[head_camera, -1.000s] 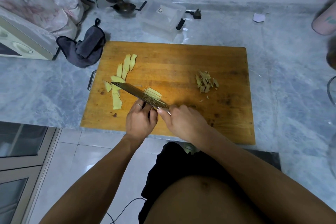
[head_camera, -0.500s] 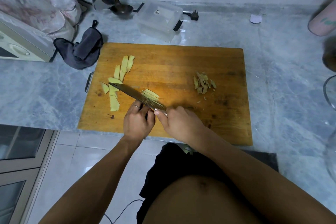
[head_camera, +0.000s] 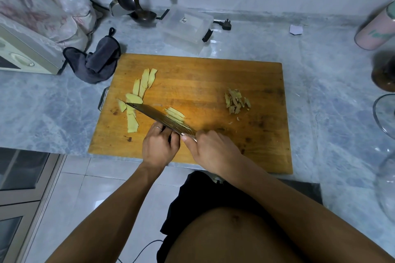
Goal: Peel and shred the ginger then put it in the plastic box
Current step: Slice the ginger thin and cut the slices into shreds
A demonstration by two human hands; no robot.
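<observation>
our right hand (head_camera: 211,151) grips the handle of the knife (head_camera: 158,118), whose blade slants up-left across the board (head_camera: 213,74). our left hand (head_camera: 159,145) sits curled just beside the blade, fingertips down at the stack of ginger being cut; we cannot tell whether it pinches it. thin shreds (head_camera: 175,114) lie against the blade's far side. uncut slices (head_camera: 139,94) lie in a line on the board's left, under the knife tip. peel (head_camera: 236,101) is piled at the right. the clear plastic box (head_camera: 188,28) stands on the counter (head_camera: 320,92) behind the board, well apart from the ginger.
</observation>
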